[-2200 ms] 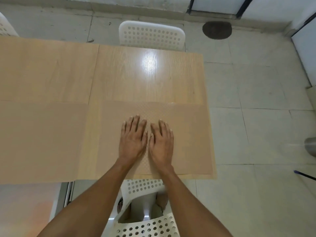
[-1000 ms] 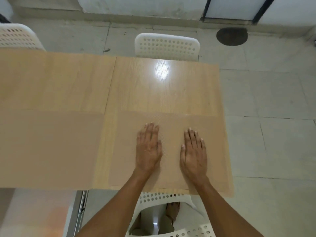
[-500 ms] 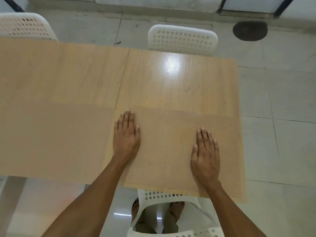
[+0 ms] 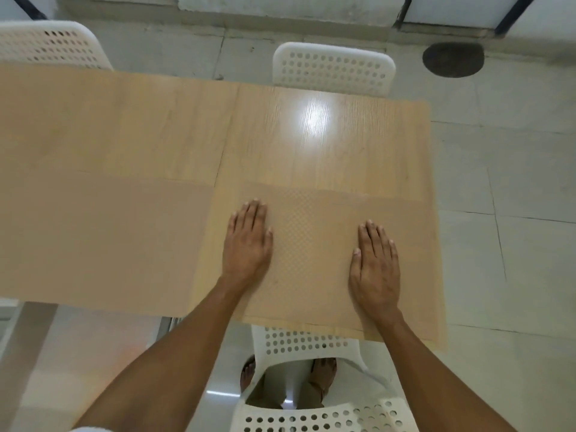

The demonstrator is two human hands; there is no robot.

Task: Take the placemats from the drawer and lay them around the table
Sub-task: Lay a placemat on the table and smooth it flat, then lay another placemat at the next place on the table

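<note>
Both palms down on the near right placemat (image 4: 314,254), fingers straight and together, grasping nothing: left hand (image 4: 247,244) near the mat's left edge, right hand (image 4: 375,269) towards its right side, well apart, with bare textured mat between them. Mat laid on the right end of the wooden table (image 4: 311,141), its right edge almost level with the table's right edge, its near edge running along the table's near edge. Open tabletop beyond the fingertips, up to the far edge. A second placemat (image 4: 103,241) flat on the left, a narrow strip of bare wood between the two mats; left part cut off by the frame, near edge at the table's rim. White perforated chair (image 4: 333,68) tucked at the far side, another chair (image 4: 50,45) at far left, partly cut off. A third white chair (image 4: 311,344) pushed under the near edge, mostly hidden by the tabletop and forearms; feet visible through its gap. Tiled floor (image 4: 511,275) open to the right of the table. Dark round patch (image 4: 453,59) on the floor at far right, too vague to identify
</note>
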